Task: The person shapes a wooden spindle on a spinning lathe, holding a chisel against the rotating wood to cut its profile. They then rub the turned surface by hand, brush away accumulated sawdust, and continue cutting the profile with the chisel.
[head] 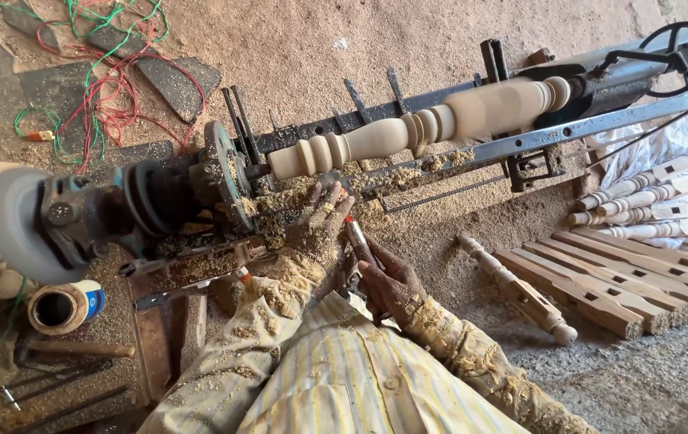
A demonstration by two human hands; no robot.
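Observation:
A pale turned wooden spindle is mounted along a dark metal lathe that runs from lower left to upper right. My left hand, coated in sawdust, rests on the tool rest just below the spindle's thin end and steadies the blade of a long chisel. Closer to my body, my right hand grips that chisel's handle. The chisel tip points up toward the spindle near its left beads. Wood shavings cover both yellow striped sleeves.
Several finished and squared wooden legs lie on the ground at the right, with more turned spindles on white cloth. A tape roll and hand tools sit lower left. Coloured wires lie upper left. Sawdust covers the floor.

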